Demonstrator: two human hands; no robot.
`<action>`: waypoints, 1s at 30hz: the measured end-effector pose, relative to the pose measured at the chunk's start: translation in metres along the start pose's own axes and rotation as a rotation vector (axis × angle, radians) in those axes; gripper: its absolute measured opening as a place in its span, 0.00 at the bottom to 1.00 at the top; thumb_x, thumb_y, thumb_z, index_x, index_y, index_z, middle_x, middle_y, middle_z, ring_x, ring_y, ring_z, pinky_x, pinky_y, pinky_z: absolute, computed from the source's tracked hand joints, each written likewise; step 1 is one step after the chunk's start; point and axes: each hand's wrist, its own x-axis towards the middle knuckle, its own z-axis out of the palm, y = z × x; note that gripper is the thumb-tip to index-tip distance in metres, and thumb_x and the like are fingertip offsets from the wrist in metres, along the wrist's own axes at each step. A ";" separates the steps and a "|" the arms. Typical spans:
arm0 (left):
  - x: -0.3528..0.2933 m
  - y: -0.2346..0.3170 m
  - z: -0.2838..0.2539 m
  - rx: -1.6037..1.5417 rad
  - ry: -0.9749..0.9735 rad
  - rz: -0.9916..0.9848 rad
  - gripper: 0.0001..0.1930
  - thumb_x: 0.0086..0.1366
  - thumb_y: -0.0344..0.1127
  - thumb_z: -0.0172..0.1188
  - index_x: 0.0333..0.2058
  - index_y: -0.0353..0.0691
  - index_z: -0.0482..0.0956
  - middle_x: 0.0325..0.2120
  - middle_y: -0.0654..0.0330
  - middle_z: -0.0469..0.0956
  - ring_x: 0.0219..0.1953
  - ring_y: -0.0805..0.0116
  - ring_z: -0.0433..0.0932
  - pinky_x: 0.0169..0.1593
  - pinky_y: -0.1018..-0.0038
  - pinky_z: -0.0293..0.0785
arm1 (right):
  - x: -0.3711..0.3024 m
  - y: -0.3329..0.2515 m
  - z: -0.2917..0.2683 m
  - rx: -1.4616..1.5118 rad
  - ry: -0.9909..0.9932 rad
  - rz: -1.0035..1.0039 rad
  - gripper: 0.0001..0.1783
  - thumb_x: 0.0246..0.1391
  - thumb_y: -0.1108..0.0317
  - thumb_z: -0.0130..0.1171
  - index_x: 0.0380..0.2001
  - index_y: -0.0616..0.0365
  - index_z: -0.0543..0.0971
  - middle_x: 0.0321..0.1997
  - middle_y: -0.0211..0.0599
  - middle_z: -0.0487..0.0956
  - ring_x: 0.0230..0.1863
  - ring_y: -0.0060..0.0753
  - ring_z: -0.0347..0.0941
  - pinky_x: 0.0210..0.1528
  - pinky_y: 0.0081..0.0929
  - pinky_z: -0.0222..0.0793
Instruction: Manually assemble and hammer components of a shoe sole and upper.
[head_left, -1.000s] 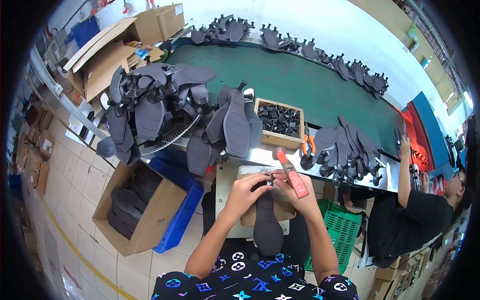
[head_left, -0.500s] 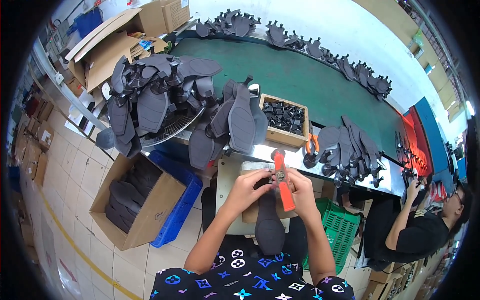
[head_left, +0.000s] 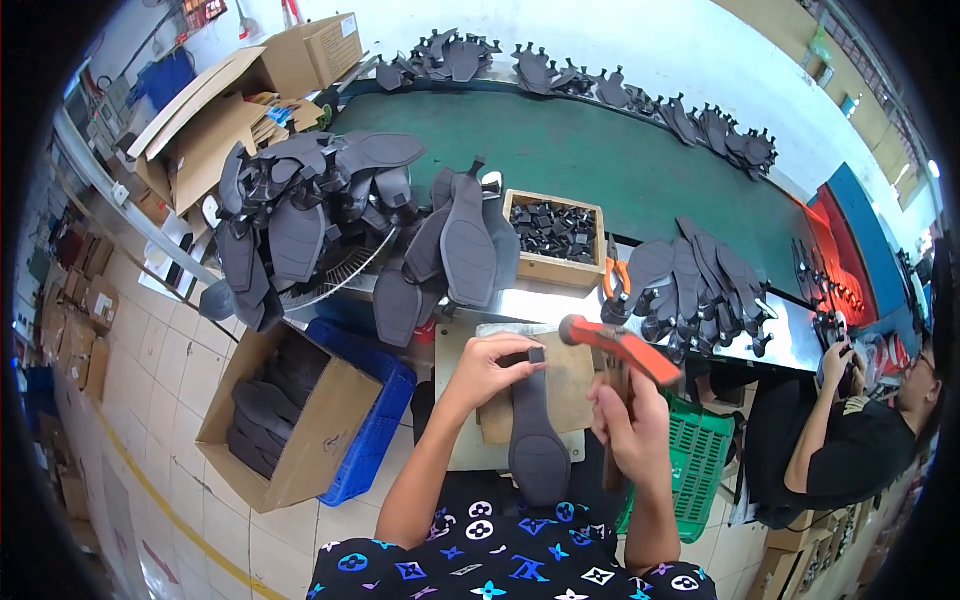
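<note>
My left hand [head_left: 487, 368] pinches a small black block [head_left: 537, 355] between fingertips, pressing it onto the heel end of a dark grey shoe sole [head_left: 537, 440]. The sole lies lengthwise on a wooden board [head_left: 572, 392], toe pointing back toward me, just under and right of the left grip. The board sits on the grey bench [head_left: 455, 340] right below both hands.

My right hand [head_left: 630, 425] is clenched around the wooden handle of a hammer [head_left: 612, 345] with an orange-red head, raised above and to the right of the block, not touching it. The head tilts down to the right.

Beyond the right grip, orange-handled pliers [head_left: 612, 285] stand at the bench edge, next to a pile of grey soles [head_left: 700, 285]. Beyond the left grip, a wooden box [head_left: 556, 267] holds more small black pieces. Farther left of that, a big heap of soles [head_left: 320, 220] rests over a wire rack. Below-left of the left grip, a blue crate [head_left: 368, 430] and a cardboard box [head_left: 300, 450] with soles stand on the tiled floor. A green basket [head_left: 700, 455] is just right of the right grip. Far right, another person [head_left: 850, 440] in a black shirt is seated, hands together at something I cannot make out. A green conveyor belt [head_left: 600, 170] runs behind it all.
</note>
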 end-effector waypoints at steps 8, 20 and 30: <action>0.002 0.001 -0.003 -0.020 -0.017 -0.068 0.15 0.53 0.28 0.70 0.40 0.30 0.84 0.38 0.53 0.85 0.41 0.65 0.82 0.49 0.71 0.76 | 0.004 0.008 0.005 -0.594 -0.154 -0.210 0.26 0.59 0.77 0.58 0.60 0.71 0.67 0.54 0.63 0.76 0.50 0.62 0.77 0.47 0.40 0.77; -0.021 0.002 -0.005 0.568 -0.131 -0.127 0.64 0.56 0.53 0.70 0.71 0.33 0.27 0.60 0.68 0.74 0.71 0.60 0.60 0.73 0.45 0.31 | -0.003 0.005 0.002 -0.598 0.038 -0.476 0.23 0.55 0.81 0.58 0.56 0.69 0.73 0.55 0.56 0.78 0.49 0.46 0.82 0.52 0.31 0.76; -0.009 0.018 -0.002 0.707 -0.065 0.081 0.21 0.62 0.43 0.64 0.54 0.49 0.81 0.54 0.67 0.79 0.67 0.59 0.67 0.69 0.33 0.28 | 0.001 0.007 -0.008 -0.558 -0.022 -0.355 0.26 0.59 0.78 0.57 0.61 0.70 0.69 0.51 0.58 0.80 0.42 0.48 0.83 0.41 0.35 0.77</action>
